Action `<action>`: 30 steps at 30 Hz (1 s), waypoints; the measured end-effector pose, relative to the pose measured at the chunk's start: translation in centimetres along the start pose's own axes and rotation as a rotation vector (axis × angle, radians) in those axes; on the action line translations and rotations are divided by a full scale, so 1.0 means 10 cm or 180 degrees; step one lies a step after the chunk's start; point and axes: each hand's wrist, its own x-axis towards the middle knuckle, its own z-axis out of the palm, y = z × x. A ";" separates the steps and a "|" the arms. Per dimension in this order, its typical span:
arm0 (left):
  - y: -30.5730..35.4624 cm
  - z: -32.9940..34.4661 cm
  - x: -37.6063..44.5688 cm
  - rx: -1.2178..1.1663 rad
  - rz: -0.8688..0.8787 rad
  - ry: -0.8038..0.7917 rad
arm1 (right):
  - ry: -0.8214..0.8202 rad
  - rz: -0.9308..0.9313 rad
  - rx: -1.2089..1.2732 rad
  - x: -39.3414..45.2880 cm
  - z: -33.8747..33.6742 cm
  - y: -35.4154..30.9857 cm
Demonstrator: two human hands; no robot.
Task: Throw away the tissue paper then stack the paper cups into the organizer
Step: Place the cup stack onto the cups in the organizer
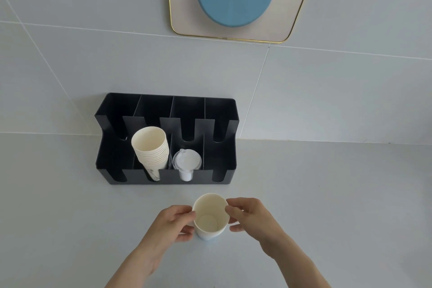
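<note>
A white paper cup [210,216] stands upright and empty on the grey counter, in front of the organizer. My left hand [174,223] grips its left side and my right hand [251,217] grips its right side near the rim. The black organizer [224,174] stands against the wall with four compartments. A stack of several paper cups [150,147] leans in the second compartment from the left. White plastic lids [188,161] sit in the third. The outer two compartments look empty. No tissue paper is in view.
A grey tiled wall rises behind the organizer. A gold-framed panel with a blue disc [236,0] hangs on the wall above. The grey counter [327,194] stretches left and right of my hands.
</note>
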 end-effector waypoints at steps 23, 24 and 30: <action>1.26 -0.49 -0.21 -0.0228 0.0686 0.0066 | 0.0193 -0.0660 -0.0095 -0.07 -0.09 -1.41; 1.37 -0.54 -0.22 -0.0246 0.0743 0.0102 | 0.0221 -0.0702 -0.0082 -0.07 -0.09 -1.54; 1.93 -0.87 -0.26 -0.0403 0.1130 0.0271 | 0.0311 -0.0977 -0.0041 0.03 -0.03 -2.25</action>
